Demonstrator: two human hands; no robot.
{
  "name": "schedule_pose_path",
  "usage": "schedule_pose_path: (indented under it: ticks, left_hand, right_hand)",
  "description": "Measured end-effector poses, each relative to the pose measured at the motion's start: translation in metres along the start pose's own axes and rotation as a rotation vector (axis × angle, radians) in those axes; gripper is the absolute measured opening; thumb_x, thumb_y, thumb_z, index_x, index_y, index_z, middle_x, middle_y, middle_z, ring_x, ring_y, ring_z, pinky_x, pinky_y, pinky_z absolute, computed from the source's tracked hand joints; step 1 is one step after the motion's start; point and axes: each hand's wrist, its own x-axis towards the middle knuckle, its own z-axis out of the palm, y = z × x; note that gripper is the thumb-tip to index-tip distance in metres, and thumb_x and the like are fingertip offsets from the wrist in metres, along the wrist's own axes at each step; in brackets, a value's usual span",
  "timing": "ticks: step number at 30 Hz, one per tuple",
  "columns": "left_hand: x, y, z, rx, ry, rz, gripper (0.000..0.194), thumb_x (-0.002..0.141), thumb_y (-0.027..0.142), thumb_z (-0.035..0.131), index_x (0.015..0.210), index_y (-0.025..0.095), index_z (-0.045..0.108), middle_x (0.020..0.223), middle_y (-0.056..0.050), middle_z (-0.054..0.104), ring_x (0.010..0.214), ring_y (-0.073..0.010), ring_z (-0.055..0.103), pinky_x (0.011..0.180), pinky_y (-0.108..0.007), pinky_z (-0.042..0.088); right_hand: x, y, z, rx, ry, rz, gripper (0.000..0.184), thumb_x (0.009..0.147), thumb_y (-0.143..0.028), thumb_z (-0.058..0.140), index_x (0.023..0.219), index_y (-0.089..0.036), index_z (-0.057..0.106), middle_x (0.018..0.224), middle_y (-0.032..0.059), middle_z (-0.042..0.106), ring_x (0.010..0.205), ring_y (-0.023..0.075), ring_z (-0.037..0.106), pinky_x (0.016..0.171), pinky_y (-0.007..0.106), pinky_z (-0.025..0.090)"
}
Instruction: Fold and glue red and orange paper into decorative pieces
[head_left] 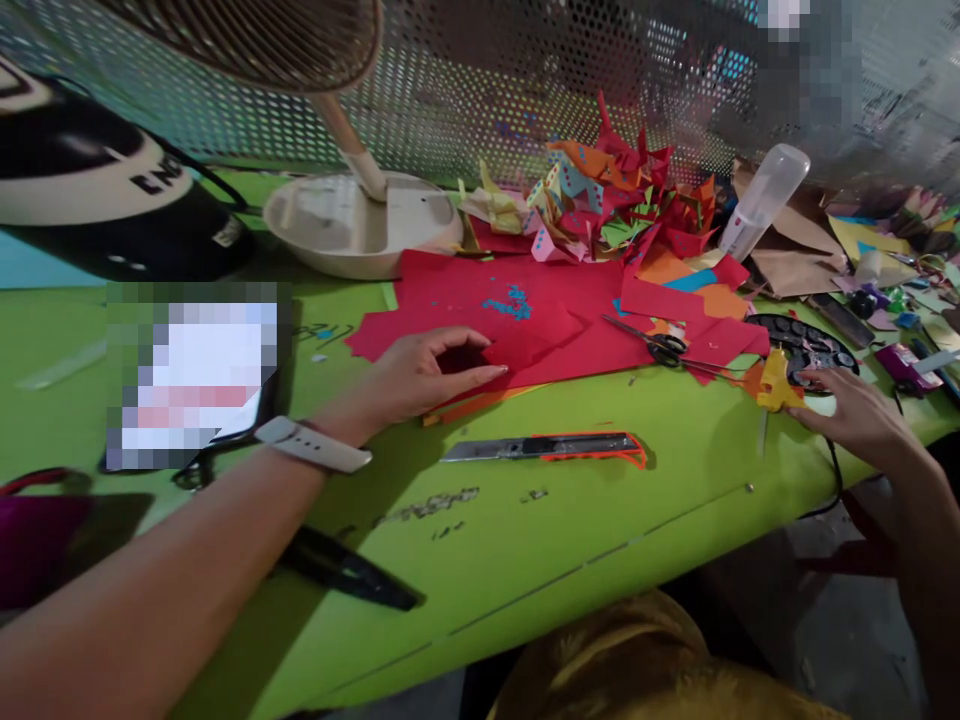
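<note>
My left hand rests at the near edge of the red paper, thumb and index finger curled around the edge of a smaller red paper piece. Beneath that lies a large red paper sheet with small blue paper bits on it. At the right, my right hand has its fingers closed on a yellow glue gun; a translucent stick shows below it. Black-handled scissors lie between the hands. Nearer me, an orange-edged box cutter lies with its blade out.
A fan base and a pile of folded colored paper stand behind. A clear bottle leans at the back right. A round black tray sits beyond the glue gun. At left are a blurred-screen device and a black pen-like object.
</note>
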Motion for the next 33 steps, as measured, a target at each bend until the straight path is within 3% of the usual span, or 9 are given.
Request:
schedule_pose_path:
  ticks: [5,8,10,13,17,22,27,30,33]
  left_hand:
    - [-0.001,0.000,-0.002,-0.016,0.006,0.017,0.035,0.072,0.048,0.067,0.090,0.018,0.063,0.085,-0.002,0.065,0.078,-0.0172,0.055,0.072,-0.028,0.043]
    - [-0.003,-0.001,-0.002,-0.046,-0.006,0.030,0.035,0.074,0.047,0.068,0.093,0.018,0.063,0.087,-0.002,0.065,0.079,-0.0166,0.054,0.071,-0.027,0.044]
    - [-0.004,0.000,-0.002,-0.048,-0.020,0.026,0.036,0.074,0.049,0.069,0.092,0.018,0.064,0.086,-0.002,0.066,0.078,-0.0170,0.055,0.069,-0.027,0.044]
    - [-0.004,0.002,-0.001,-0.019,-0.018,0.033,0.038,0.073,0.050,0.069,0.091,0.017,0.065,0.083,-0.004,0.067,0.078,-0.0176,0.056,0.069,-0.027,0.044]
    - [-0.003,0.001,-0.001,-0.020,-0.034,0.065,0.043,0.073,0.050,0.070,0.097,0.015,0.066,0.091,-0.006,0.069,0.082,-0.0185,0.058,0.073,-0.028,0.045]
    - [-0.002,0.000,-0.002,0.000,-0.084,0.118,0.053,0.072,0.055,0.072,0.110,0.018,0.065,0.085,-0.003,0.067,0.072,-0.0171,0.056,0.064,-0.027,0.042]
    - [-0.002,0.004,-0.006,0.023,-0.067,0.138,0.057,0.070,0.054,0.075,0.115,0.020,0.064,0.084,-0.002,0.063,0.076,-0.0175,0.057,0.066,-0.027,0.042]
    - [-0.001,0.003,-0.009,0.022,-0.086,0.114,0.059,0.069,0.053,0.077,0.115,0.020,0.064,0.081,0.000,0.059,0.074,-0.0166,0.055,0.064,-0.026,0.041]
    - [0.000,-0.001,-0.009,-0.024,-0.125,0.105,0.053,0.070,0.050,0.075,0.111,0.019,0.064,0.075,0.001,0.056,0.069,-0.0146,0.052,0.062,-0.026,0.041]
  right_hand:
    - [0.027,-0.053,-0.023,-0.043,-0.059,-0.176,0.032,0.090,-0.046,0.054,0.110,-0.025,0.066,0.113,0.0137,0.071,0.104,0.0343,0.066,0.088,0.048,0.047]
    - [0.054,-0.095,-0.014,0.008,-0.104,-0.274,0.030,0.096,-0.040,0.045,0.108,-0.022,0.066,0.109,0.0121,0.071,0.099,0.0278,0.066,0.082,0.040,0.048]
    - [0.069,-0.111,-0.003,-0.018,-0.155,-0.303,0.021,0.091,-0.033,0.051,0.101,-0.022,0.067,0.106,0.0110,0.071,0.095,0.0274,0.066,0.077,0.037,0.047]
    - [0.083,-0.115,0.012,-0.042,-0.182,-0.318,0.016,0.077,-0.028,0.063,0.092,-0.022,0.066,0.097,0.0098,0.070,0.089,0.0275,0.063,0.070,0.035,0.044]
    - [0.093,-0.111,0.015,-0.011,-0.274,-0.324,0.009,0.071,-0.018,0.060,0.079,-0.022,0.062,0.080,0.0051,0.067,0.073,0.0208,0.059,0.061,0.029,0.036]
    - [0.100,-0.112,-0.003,0.026,-0.490,-0.386,0.008,0.067,-0.016,0.062,0.074,-0.020,0.062,0.074,0.0041,0.066,0.065,0.0175,0.056,0.057,0.029,0.035]
    - [0.094,-0.113,-0.034,0.297,-0.754,-0.445,0.010,0.074,-0.024,0.061,0.080,-0.021,0.069,0.076,0.0054,0.069,0.065,0.0168,0.060,0.056,0.028,0.044]
    - [0.093,-0.124,-0.040,0.534,-0.669,-0.456,0.012,0.073,-0.033,0.068,0.078,-0.022,0.068,0.077,0.0059,0.068,0.067,0.0172,0.060,0.062,0.032,0.048]
    - [0.100,-0.145,-0.031,0.863,-0.523,-0.329,0.020,0.066,-0.034,0.074,0.077,-0.021,0.062,0.073,0.0038,0.065,0.063,0.0154,0.059,0.060,0.032,0.050]
